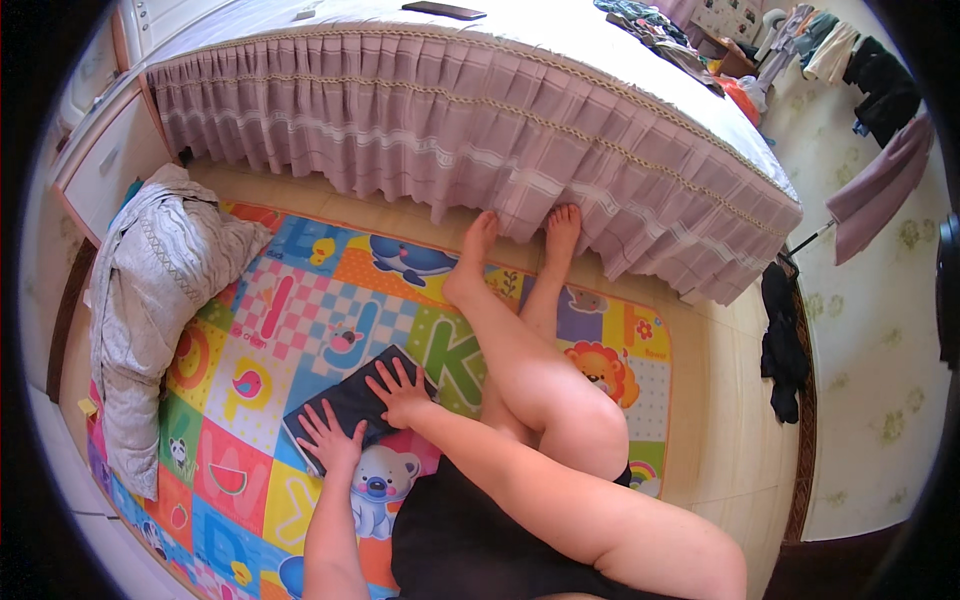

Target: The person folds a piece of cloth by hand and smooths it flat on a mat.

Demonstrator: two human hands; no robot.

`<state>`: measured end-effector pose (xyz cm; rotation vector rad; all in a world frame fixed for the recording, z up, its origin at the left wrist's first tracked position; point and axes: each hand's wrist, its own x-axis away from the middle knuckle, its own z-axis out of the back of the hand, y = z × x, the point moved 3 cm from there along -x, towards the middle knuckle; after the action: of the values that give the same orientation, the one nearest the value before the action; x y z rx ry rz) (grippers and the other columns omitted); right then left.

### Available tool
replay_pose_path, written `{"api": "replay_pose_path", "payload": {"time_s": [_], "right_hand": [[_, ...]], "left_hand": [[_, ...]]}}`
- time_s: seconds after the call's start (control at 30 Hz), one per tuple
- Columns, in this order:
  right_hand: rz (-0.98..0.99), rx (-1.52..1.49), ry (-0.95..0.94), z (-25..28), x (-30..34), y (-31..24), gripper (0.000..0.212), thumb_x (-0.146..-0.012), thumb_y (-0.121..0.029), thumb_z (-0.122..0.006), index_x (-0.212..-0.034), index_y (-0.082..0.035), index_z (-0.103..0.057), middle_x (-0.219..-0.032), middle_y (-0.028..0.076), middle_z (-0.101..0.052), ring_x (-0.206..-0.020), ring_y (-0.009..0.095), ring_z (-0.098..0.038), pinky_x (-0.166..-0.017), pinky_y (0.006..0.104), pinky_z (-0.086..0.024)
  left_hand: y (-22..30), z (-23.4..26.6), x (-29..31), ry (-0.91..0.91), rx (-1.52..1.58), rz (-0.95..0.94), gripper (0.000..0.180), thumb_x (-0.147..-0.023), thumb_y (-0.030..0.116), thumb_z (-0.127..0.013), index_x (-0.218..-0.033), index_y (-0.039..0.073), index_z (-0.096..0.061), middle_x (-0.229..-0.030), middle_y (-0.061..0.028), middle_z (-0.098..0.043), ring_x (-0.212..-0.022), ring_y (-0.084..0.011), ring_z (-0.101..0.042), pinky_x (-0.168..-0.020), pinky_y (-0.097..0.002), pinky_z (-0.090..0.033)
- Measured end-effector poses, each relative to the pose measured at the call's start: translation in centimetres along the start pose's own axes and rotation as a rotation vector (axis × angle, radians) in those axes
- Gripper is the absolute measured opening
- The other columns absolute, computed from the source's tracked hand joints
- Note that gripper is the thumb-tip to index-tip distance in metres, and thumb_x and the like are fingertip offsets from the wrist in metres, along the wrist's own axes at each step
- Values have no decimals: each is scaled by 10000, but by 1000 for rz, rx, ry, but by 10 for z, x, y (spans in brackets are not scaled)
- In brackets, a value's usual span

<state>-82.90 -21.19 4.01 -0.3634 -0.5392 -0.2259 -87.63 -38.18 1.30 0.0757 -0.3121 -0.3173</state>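
Note:
A dark, flat, folded cloth (348,397), roughly rectangular with a pale edge, lies on the colourful play mat (220,440). What kind of garment or fabric it is, I cannot make out. My left hand (332,440) presses flat on its near left part, fingers spread. On its right part rests my right hand (402,395), also flat with the fingers apart. Neither hand grips anything. Both palms hide some of the cloth.
My bent bare legs (540,370) stretch over the mat's right side toward the bed skirt (440,140). A crumpled grey blanket (150,270) lies at left beside a white drawer unit (115,160). Black clothing (782,345) hangs low by the right wall.

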Motion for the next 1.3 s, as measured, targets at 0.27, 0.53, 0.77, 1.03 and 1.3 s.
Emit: {"api": "replay_pose_path", "payload": {"time_s": [0.27, 0.53, 0.77, 1.03, 1.3], "right_hand": [[-12, 57, 28, -6, 2, -2, 738, -899, -383, -511, -1489, -253, -87, -1551, 67, 97, -1415, 361, 78, -1061, 658, -45], [15, 64, 40, -37, 45, -4, 744, -889, -392, -534, -1486, -261, -109, -1555, 60, 74, -1415, 359, 65, -1040, 689, -56], [94, 132, -45, -58, 81, -11, 825, -850, -409, -594, -1486, -263, -90, -1550, 87, 87, -1408, 395, 62, -1022, 704, -94], [131, 148, -135, -60, 100, -14, 795, -863, -414, -575, -1484, -266, -100, -1552, 82, 72, -1412, 383, 49, -1022, 703, -100], [177, 159, -34, -63, 67, -23, 768, -872, -425, -551, -1484, -267, -115, -1557, 69, 41, -1416, 375, 25, -1030, 690, -109]], "left_hand": [[-2, 1, -7, -14, -5, 7, 946, -781, 645, -530, -1489, 180, -107, -1544, -153, 28, -1414, -372, 39, -1048, -661, -56], [-13, -11, 46, -72, 4, -69, 950, -788, 650, -515, -1491, 179, -82, -1540, -165, 39, -1411, -382, 55, -1058, -647, -37], [-29, -36, 112, -61, -19, -58, 969, -785, 646, -522, -1489, 147, -82, -1536, -184, 32, -1407, -396, 34, -1058, -649, -52], [-23, -46, 150, -99, -12, 54, 974, -792, 656, -509, -1489, 150, -55, -1531, -198, 40, -1407, -398, 45, -1067, -635, -54], [-27, -42, 129, -11, 9, 124, 963, -776, 618, -561, -1483, 138, -116, -1523, -225, -8, -1395, -432, 4, -1049, -652, -89]]}}
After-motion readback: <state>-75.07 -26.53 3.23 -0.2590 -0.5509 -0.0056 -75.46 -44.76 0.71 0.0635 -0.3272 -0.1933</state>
